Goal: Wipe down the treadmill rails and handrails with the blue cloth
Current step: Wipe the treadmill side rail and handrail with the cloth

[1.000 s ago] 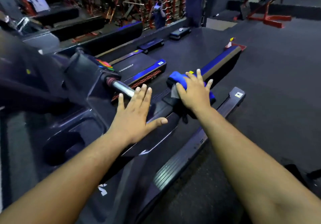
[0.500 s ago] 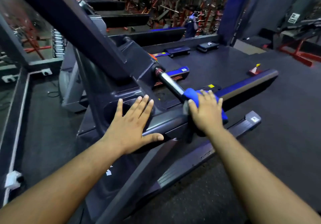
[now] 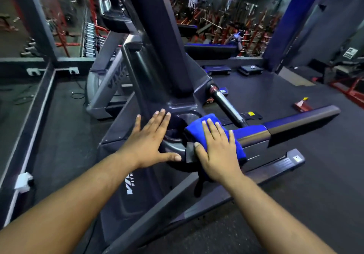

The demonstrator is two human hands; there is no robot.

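The blue cloth [image 3: 199, 126] lies folded on the dark treadmill console arm, beside a round cup holder [image 3: 177, 127]. My right hand [image 3: 217, 149] presses flat on the cloth with straight fingers. My left hand [image 3: 150, 141] rests flat and spread on the console to the left of the cup holder, thumb pointing right. The handrail [image 3: 295, 127] runs from under the cloth to the right, blue then dark grey. A chrome grip bar [image 3: 226, 104] slants behind it. The treadmill's side rail [image 3: 275, 167] lies lower, along the floor.
A thick dark upright post [image 3: 157, 46] rises just behind my hands. Another grey treadmill [image 3: 110, 88] stands to the left. Step platforms [image 3: 250, 69] and a small red cone [image 3: 301, 105] sit on the dark rubber floor beyond. Red racks fill the background.
My right hand has slid the cloth left along the handrail toward the cup holder. My view has swung up and left, and my left hand stays flat on the console.
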